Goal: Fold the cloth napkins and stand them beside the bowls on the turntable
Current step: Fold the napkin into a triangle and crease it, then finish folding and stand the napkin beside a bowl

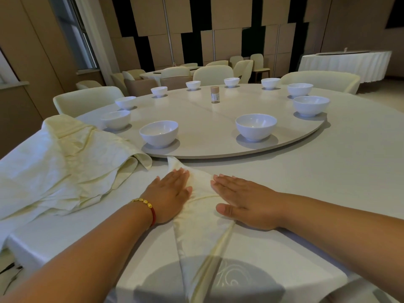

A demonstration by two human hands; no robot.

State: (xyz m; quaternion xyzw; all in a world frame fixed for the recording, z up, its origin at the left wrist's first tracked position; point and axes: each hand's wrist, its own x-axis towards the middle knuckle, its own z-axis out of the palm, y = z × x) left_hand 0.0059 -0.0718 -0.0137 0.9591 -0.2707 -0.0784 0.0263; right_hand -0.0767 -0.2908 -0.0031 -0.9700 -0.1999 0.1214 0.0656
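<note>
A cream cloth napkin (200, 232) lies flat on the tablecloth in front of me, folded into a long diamond shape with one tip near the turntable. My left hand (172, 193) presses flat on its left side, fingers together. My right hand (242, 199) lies flat on its right side, palm down. Neither hand grips the cloth. A pile of unfolded cream napkins (56, 167) lies to the left. The round turntable (218, 149) carries several white bowls; the nearest two bowls (159, 133) (255, 126) stand just beyond my hands.
A small jar with a tan lid (215, 94) stands near the turntable's middle. Cream chairs (87, 99) ring the table. Another draped table (345, 62) stands at the back right. A plate with a swirl pattern (231, 278) shows at the table's near edge.
</note>
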